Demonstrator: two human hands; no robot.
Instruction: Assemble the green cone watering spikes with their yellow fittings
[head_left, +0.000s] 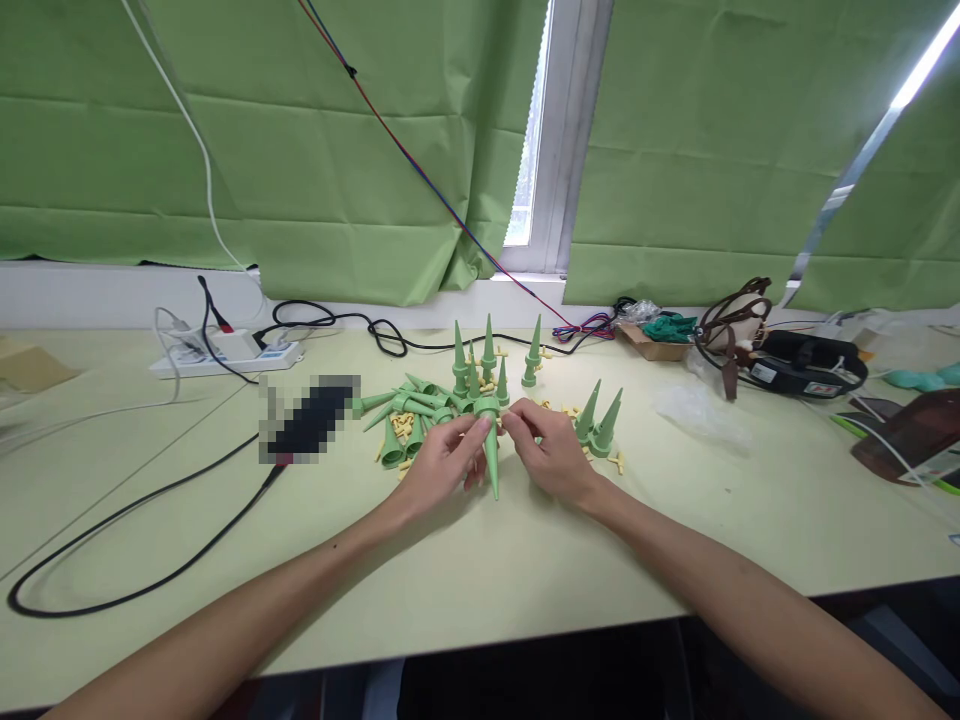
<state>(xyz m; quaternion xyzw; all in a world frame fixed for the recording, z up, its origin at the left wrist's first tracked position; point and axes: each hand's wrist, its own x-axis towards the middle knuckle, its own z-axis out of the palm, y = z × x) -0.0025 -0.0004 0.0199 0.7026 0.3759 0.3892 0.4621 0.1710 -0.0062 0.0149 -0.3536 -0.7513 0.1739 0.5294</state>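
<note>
Your left hand (442,465) and right hand (551,455) both pinch the green spike (491,450) at its wide end, opposite sides, long axis tip-down toward you.

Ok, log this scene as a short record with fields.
left hand: fingers grip green spike below its wide top
right hand: fingers pinch that top
green spike: point down
lying spikes: heap behind left hand
upright spikes: stand behind both hands
yellow pieces: scattered among spikes
table: pale green
power strip: far left
</note>
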